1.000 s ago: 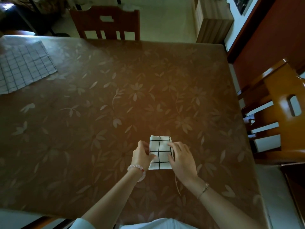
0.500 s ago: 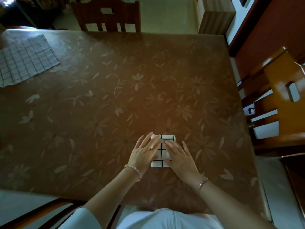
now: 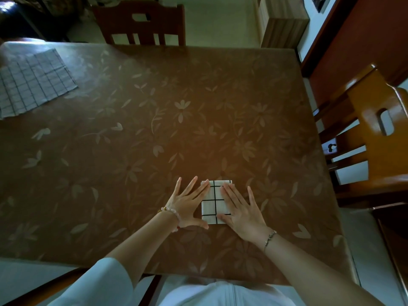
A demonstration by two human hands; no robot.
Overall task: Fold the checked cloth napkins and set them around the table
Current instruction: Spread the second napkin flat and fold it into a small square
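STEP: flattening the fold | GRIP: left hand (image 3: 187, 204) and right hand (image 3: 240, 208) are pressing with straight, spread fingers, clasping nothing | ITEM: folded napkin (image 3: 215, 202) is lying by the table's (image 3: 154, 129) near edge; unfolded napkin (image 3: 33, 82) is lying at the table's far-left corner | RISK: layers may spring open on release, cause: uneven crease pressure.

One table (image 3: 154, 133) is recorded, bearing two checked napkins: a folded napkin (image 3: 211, 208) at six o'clock, a flat napkin (image 3: 33, 82) at ten. Two chair backs are counted: a dark chair (image 3: 141, 23) at twelve, an orange chair (image 3: 371, 115) at three.
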